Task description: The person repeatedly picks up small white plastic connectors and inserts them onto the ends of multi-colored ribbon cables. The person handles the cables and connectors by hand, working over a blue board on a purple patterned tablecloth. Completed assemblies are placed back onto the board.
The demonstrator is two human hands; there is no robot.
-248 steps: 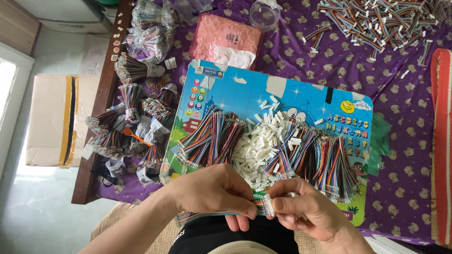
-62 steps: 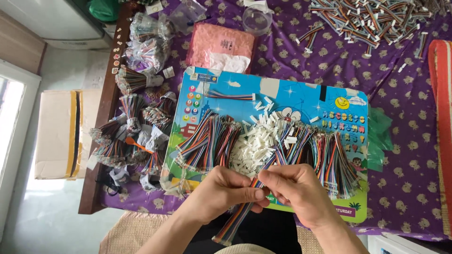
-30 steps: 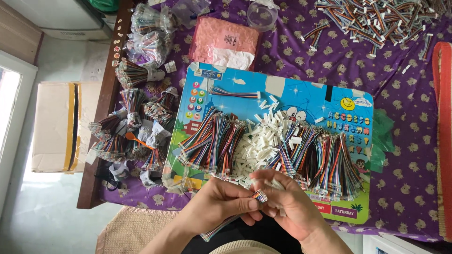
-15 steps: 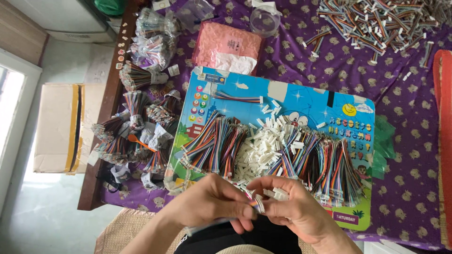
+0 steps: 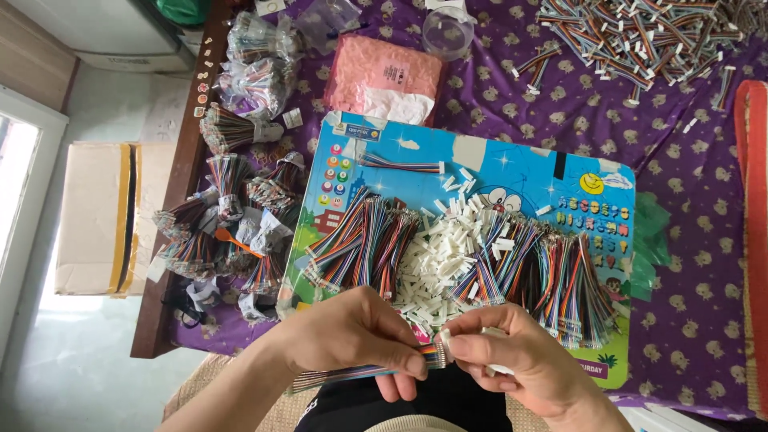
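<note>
My left hand (image 5: 356,332) pinches a flat multicoloured ribbon wire (image 5: 352,374) that trails to the lower left. My right hand (image 5: 512,356) grips a small white plastic connector (image 5: 445,338) at the wire's end, fingertips of both hands meeting there. Just beyond the hands lies a blue cartoon board (image 5: 512,172) with a pile of white connectors (image 5: 438,260) in its middle and bundles of coloured wires on its left (image 5: 360,244) and right (image 5: 552,276).
A purple patterned cloth (image 5: 696,312) covers the table. Bagged wire bundles (image 5: 232,216) crowd the left edge, a pink packet (image 5: 384,76) and a clear cup (image 5: 446,30) sit at the back, finished wires (image 5: 640,40) heap far right. A cardboard box (image 5: 100,216) stands on the floor.
My hands have stayed together at the board's near edge, working the wire's end and the connector. One finished wire lies on the board's top left since the earliest frame.
</note>
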